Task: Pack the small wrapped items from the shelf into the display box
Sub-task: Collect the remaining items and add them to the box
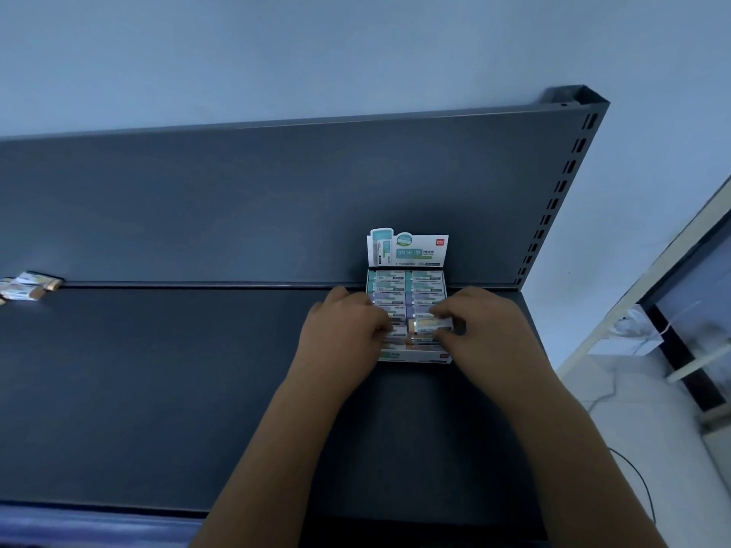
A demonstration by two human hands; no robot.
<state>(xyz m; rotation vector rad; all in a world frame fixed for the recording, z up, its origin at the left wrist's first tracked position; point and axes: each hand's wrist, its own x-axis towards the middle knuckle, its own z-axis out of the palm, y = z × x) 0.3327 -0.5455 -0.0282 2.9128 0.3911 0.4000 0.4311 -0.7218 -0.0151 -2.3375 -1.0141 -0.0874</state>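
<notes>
Likely light, stiff and slick, best pinched by its long edges, the wrapped item (429, 324) sits pinched in the right hand (486, 330) over the display box (409, 353) right of frame centre, while the left hand (344, 334) curls on its left column, grip unclear.

Fingertips of the left hand (344, 330) are hidden at the near left corner of the display box (419, 355); its hold cannot be told. The right hand (486, 330) covers part of the wrapped item (429, 324) it pinches. Loose items (29, 287) at the left end of the shelf (158, 389) are cut by the picture's edge.
</notes>
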